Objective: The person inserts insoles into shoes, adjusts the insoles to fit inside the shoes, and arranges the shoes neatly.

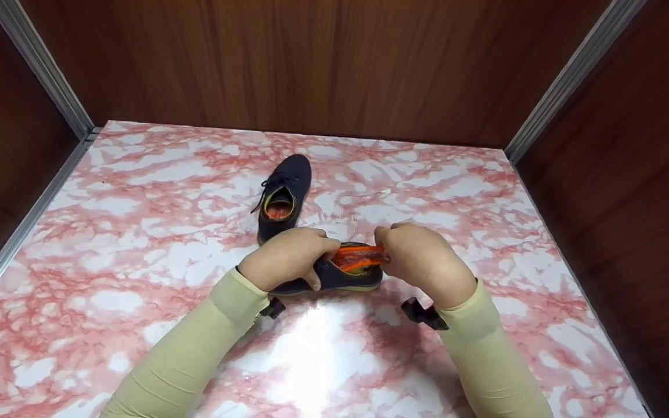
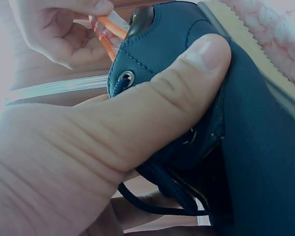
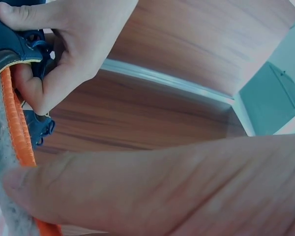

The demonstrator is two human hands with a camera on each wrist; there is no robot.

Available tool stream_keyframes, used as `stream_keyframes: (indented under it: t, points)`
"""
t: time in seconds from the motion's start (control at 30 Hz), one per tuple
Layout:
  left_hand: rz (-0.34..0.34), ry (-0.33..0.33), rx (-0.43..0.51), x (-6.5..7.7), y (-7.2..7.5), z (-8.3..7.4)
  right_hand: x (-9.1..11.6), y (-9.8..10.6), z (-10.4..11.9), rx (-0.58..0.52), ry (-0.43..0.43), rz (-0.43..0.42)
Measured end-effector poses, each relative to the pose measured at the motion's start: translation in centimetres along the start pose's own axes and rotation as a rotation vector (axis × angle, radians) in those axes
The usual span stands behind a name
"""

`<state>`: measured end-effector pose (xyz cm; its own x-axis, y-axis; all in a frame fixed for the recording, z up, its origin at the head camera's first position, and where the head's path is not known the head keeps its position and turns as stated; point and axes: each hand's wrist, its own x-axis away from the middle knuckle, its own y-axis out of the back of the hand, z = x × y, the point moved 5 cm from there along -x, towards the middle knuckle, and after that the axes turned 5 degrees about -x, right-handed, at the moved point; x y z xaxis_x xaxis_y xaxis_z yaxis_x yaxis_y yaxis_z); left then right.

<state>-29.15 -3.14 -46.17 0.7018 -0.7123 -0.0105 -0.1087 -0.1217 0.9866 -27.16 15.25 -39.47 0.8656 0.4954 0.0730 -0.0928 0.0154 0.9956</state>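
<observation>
A dark blue lace-up shoe point(image 1: 349, 282) lies sideways in front of me, its heel toward the right. My left hand point(image 1: 288, 255) grips it around the lace area, and the thumb point(image 2: 187, 73) presses on the upper in the left wrist view. An orange-edged insole point(image 1: 360, 256) sticks partly out of the shoe's opening; its grey fuzzy face point(image 3: 12, 196) shows in the right wrist view. My right hand point(image 1: 421, 261) pinches the insole's outer end above the heel. The insole's front part is hidden inside the shoe.
A second dark blue shoe point(image 1: 298, 169) stands just behind, toe pointing away, with reddish-orange lining visible inside. Both shoes are on a red-and-white marbled surface point(image 1: 137, 278). Brown wood panels point(image 1: 288, 69) with metal corner strips enclose the back and sides.
</observation>
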Motion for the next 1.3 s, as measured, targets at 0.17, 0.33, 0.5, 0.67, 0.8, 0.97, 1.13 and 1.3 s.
stream_keyframes:
  t: [0.17,0.33,0.5,0.67,0.8,0.97,1.13,1.3]
  points:
    - [-0.011,-0.002,0.004,0.05,-0.01,0.0,0.06,0.21,-0.47,0.012,-0.055,0.022]
    - [-0.034,-0.01,0.005,0.11,0.08,-0.11,0.0,0.1,-0.55,0.011,-0.064,0.041]
    - [-0.026,-0.012,0.005,0.03,0.12,-0.18,-0.03,-0.1,-0.33,0.004,-0.032,0.037]
    - [-0.017,-0.004,0.007,0.01,0.22,-0.22,0.01,-0.16,-0.05,0.011,0.007,0.013]
    - [-0.015,0.002,0.016,0.02,0.2,-0.19,0.03,-0.18,0.06,0.015,0.017,0.001]
    - [-0.021,-0.001,0.022,0.09,0.14,-0.12,-0.05,-0.26,-0.03,0.021,-0.043,0.05]
    - [-0.022,-0.004,0.01,0.09,0.11,-0.09,-0.07,-0.21,-0.24,0.023,-0.1,0.072]
    - [-0.025,-0.01,-0.015,0.12,0.14,-0.17,0.05,0.0,-0.41,0.034,-0.107,0.024]
